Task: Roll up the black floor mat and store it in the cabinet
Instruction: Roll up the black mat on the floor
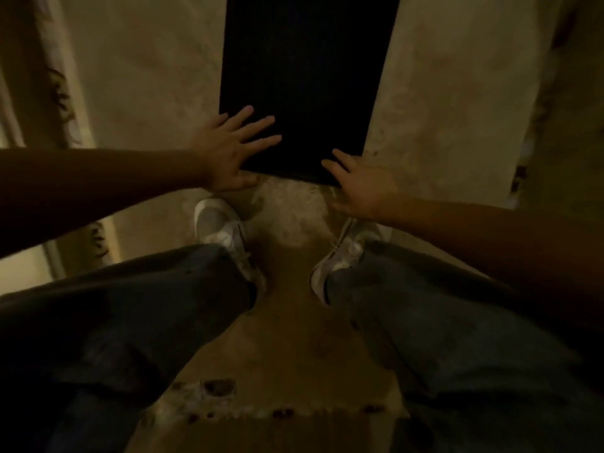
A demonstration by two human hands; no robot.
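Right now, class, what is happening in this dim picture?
A person crouches at the near end of a black floor mat that lies flat on a pale floor. The left hand rests spread on the mat's near left corner; the right hand is at its near right corner. Rolling has not begun.

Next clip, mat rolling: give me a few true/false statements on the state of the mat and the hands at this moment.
1. The black mat lies flat, not yet rolled. True.
2. The left hand rests with fingers spread on the mat's near left corner. True.
3. The right hand is lifted well away from the mat. False: it is at the near right corner, fingertips on the mat's edge.
4. The person is barefoot. False: they wear white shoes.
5. The mat's near end is towards the person's feet. True.
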